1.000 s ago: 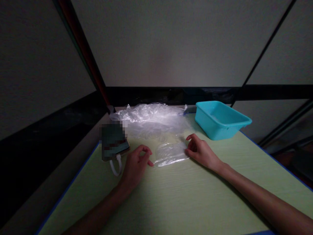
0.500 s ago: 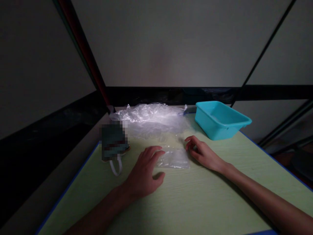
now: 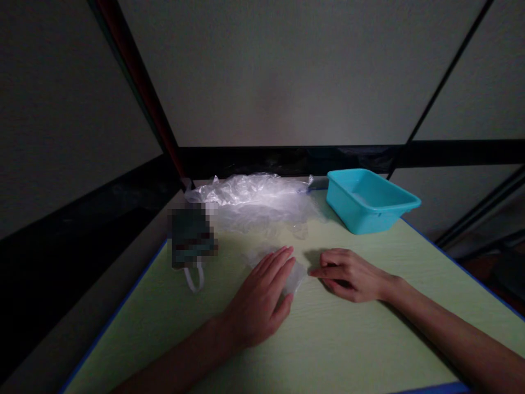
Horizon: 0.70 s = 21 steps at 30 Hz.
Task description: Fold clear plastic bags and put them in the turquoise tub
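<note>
My left hand [image 3: 262, 295] lies flat over a small clear plastic bag [image 3: 294, 276] in the middle of the table, its fingers stretched out and nothing gripped. Much of the bag is hidden beneath that hand; its right corner shows past the fingers. Just right of the bag is my right hand [image 3: 348, 276], index finger extended toward the bag's edge and the other fingers loosely bent. Nothing shows in its fingers, and a small gap separates the fingertip from the bag.
A heap of crumpled clear plastic film [image 3: 250, 191] lies along the table's back edge. At the back right stands a turquoise plastic basin [image 3: 356, 213]. A dark pixelated item with a white loop [image 3: 197, 279] is at the left. Panels rise behind the pale green table [image 3: 340, 345].
My left hand has moved right and come down over the plastic bag, which now lies at a slant. My right hand has come nearer to me, its index finger now extended.
</note>
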### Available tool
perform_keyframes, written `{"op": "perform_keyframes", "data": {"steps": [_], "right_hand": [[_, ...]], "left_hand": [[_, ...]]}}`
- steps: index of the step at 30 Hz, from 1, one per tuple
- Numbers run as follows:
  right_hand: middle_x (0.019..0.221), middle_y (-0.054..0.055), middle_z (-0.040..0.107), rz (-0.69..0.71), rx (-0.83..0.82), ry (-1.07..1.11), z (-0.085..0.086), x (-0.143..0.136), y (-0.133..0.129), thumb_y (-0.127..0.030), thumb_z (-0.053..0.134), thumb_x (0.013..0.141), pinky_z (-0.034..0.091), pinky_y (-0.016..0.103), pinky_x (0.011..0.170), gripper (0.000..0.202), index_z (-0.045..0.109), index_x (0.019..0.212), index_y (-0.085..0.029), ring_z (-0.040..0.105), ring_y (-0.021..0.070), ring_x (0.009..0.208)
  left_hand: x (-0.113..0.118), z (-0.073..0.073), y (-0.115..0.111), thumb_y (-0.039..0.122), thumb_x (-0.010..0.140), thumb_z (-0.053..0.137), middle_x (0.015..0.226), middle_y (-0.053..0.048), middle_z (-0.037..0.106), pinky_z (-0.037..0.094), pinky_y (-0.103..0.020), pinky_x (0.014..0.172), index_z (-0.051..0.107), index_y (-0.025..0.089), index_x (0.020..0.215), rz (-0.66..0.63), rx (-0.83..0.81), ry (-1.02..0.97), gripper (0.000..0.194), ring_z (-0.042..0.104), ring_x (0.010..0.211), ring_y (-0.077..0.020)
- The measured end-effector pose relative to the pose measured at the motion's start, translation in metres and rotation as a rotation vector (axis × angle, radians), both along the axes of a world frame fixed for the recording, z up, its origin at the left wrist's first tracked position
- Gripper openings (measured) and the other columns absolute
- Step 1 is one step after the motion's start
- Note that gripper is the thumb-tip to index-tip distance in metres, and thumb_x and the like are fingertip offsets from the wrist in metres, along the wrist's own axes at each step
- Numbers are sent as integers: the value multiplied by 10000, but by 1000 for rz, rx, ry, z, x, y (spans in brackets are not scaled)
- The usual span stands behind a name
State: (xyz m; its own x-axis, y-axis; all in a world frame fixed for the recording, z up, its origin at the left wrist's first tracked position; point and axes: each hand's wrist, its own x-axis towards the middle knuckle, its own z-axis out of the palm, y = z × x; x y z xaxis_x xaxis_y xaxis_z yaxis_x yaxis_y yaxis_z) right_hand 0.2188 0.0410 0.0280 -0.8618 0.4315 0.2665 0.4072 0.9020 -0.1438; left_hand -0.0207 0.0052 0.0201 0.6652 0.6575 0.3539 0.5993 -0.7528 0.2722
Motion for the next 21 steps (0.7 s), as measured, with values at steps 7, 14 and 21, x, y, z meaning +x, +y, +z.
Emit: {"op": "perform_keyframes", "data": {"steps": [7, 14, 21], "right_hand": [[709, 56, 483, 19, 41, -45, 3, -2, 3, -218, 364, 851, 352, 283, 591, 327, 577, 1080, -119, 451, 169, 667], [719, 52, 487, -2, 4, -89, 0, -2, 3, -206, 373, 847, 353, 279, 593, 302, 578, 1056, -131, 462, 167, 675], [718, 52, 495, -6, -21, -91, 2, -5, 2, -196, 371, 848, 356, 280, 603, 277, 583, 1014, -132, 465, 169, 675]], "left_hand": [[-3, -1, 1, 254, 843, 403, 1440, -82, 183, 135, -441, 1072, 123, 186, 1377, -84, -109, 140, 607, 160, 1313, -213], [-4, 0, 1, 291, 844, 402, 1445, -66, 153, 98, -408, 1080, 122, 172, 1381, -145, -153, 242, 617, 116, 1321, -191], [-5, 3, 0, 327, 857, 393, 1450, -59, 121, 74, -395, 1084, 128, 164, 1379, -171, -167, 285, 608, 97, 1324, -187]]}}
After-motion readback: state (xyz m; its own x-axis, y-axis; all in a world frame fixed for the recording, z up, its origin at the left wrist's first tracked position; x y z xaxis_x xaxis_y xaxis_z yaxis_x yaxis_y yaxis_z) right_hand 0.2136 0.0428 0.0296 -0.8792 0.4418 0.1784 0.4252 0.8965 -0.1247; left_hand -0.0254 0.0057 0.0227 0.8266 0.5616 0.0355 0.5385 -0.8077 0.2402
